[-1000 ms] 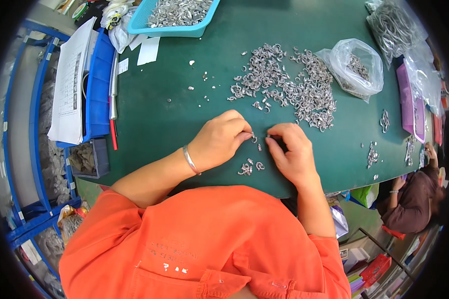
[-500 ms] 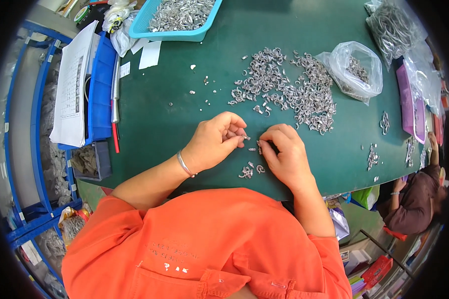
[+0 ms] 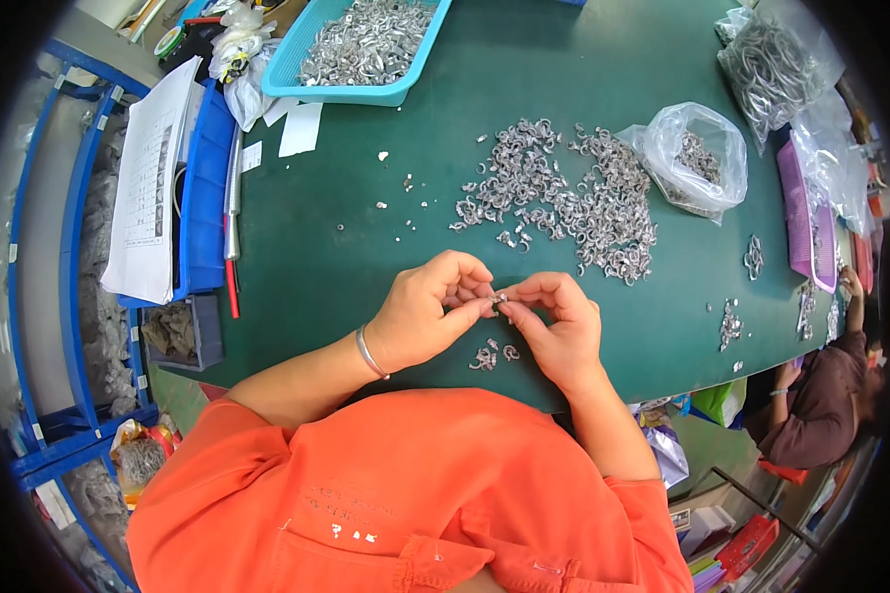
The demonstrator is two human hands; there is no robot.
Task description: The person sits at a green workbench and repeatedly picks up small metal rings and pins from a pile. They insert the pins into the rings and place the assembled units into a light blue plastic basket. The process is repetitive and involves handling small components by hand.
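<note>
Between fingertips, small metal piece (image 3: 499,298), mostly hidden, both hands.

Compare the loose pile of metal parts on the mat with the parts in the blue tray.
The pile lies spread thin and scattered straight on the green mat; the tray's parts are heaped thick inside the blue tray. The pile sits just beyond the left hand and right hand; the tray stands at the far edge. Both look like small silvery metal pieces.

Metal pieces (image 3: 554,203) behind hands, tray (image 3: 366,54) beyond
</note>
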